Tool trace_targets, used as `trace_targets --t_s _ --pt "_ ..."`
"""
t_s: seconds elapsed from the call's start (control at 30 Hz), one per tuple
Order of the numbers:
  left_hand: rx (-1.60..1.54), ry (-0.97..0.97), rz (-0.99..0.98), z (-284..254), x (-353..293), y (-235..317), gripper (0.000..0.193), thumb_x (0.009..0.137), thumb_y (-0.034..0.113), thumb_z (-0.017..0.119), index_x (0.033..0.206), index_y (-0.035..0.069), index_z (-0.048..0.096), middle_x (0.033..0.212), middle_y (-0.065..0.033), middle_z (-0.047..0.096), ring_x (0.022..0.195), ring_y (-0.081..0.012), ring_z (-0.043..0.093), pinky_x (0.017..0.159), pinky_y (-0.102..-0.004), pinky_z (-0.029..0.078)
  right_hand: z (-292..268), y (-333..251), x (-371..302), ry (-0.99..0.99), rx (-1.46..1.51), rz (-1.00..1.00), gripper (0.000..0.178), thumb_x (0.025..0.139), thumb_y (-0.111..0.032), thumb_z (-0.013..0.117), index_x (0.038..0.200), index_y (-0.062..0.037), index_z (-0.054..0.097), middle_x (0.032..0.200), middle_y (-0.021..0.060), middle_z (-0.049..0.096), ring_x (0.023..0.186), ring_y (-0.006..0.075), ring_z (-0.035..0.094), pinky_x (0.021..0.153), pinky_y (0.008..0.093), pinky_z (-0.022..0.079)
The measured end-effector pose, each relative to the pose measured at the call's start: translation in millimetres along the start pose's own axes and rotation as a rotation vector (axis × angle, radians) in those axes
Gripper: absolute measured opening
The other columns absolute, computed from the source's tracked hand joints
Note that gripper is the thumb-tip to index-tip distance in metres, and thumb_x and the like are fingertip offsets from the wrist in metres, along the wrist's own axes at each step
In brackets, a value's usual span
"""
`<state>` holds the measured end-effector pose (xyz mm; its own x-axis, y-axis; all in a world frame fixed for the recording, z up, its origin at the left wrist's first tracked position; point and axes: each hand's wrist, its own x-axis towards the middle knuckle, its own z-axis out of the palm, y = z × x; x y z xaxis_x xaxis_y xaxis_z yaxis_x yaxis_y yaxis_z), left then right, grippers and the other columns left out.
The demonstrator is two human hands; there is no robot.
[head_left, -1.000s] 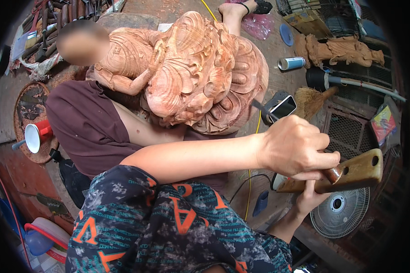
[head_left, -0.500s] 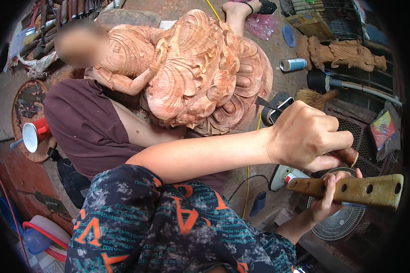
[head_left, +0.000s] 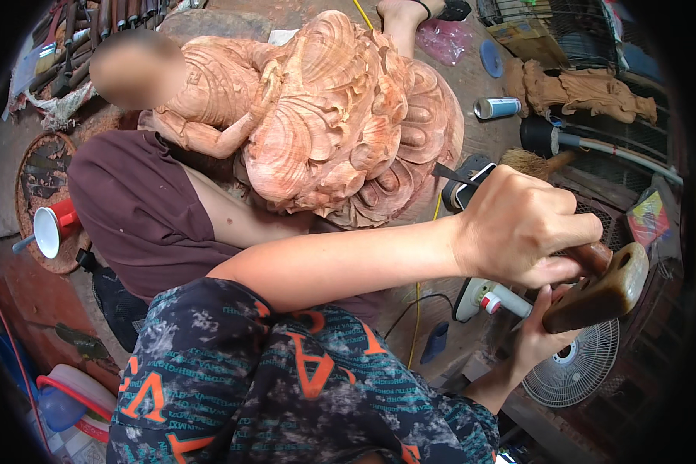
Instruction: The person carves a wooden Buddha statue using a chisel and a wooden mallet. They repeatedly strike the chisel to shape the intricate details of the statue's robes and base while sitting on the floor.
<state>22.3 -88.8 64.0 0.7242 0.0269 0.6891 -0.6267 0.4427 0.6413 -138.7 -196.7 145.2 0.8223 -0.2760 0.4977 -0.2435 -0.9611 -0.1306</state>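
Note:
A carved wooden statue [head_left: 317, 147] of a seated figure lies on its side before me, its base of lotus petals to the right. My left hand [head_left: 522, 232], at the end of an arm stretched across to the right, is closed round a chisel [head_left: 458, 177]. The dark blade meets the edge of the petal base, and the brown wooden handle end pokes out past my fist. In my right hand [head_left: 535, 332], lower down, is a thick yellow-brown mallet [head_left: 595, 298]. Its end appears against or very close to the chisel's handle; exact contact is hard to tell.
Many carving tools [head_left: 77, 46] lie at upper left. A red mug [head_left: 54, 226] stands by a round tray [head_left: 23, 182] of shavings. Right of the statue are a spray can [head_left: 496, 107], a brush [head_left: 530, 162] and a smaller carving [head_left: 580, 93]. A fan [head_left: 572, 363] and power tool [head_left: 487, 301] sit below.
The mallet has swung up and turned from lying lengthwise below my left hand to end-on at the chisel handle. My left hand and the chisel have barely moved.

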Motion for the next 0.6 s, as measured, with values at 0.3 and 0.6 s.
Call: trace_targets --t_s 0.3,0.6 --pt "0.016 0.022 -0.028 5 0 -3 0.027 0.064 0.025 0.072 0.087 0.017 0.063 0.061 -0.0012 0.052 0.055 -0.0205 0.06 0.043 -0.0338 0.046 -2 -4 8 -0.064 0.187 0.091 0.042 0.085 0.006 0.062 0.122 0.0058 0.043 0.089 0.005 0.052 0.08 0.0126 0.049 0.085 0.0276 0.039" --pt "0.033 0.053 0.013 7 -2 -3 0.026 0.065 0.026 0.073 0.087 0.017 0.064 0.059 -0.0004 0.051 0.052 -0.0194 0.058 0.043 -0.0335 0.044 3 -12 2 -0.059 0.276 0.164 0.042 0.083 0.009 0.062 0.121 0.0056 0.044 0.086 0.0024 0.05 0.079 0.0113 0.049 0.082 0.0248 0.04"
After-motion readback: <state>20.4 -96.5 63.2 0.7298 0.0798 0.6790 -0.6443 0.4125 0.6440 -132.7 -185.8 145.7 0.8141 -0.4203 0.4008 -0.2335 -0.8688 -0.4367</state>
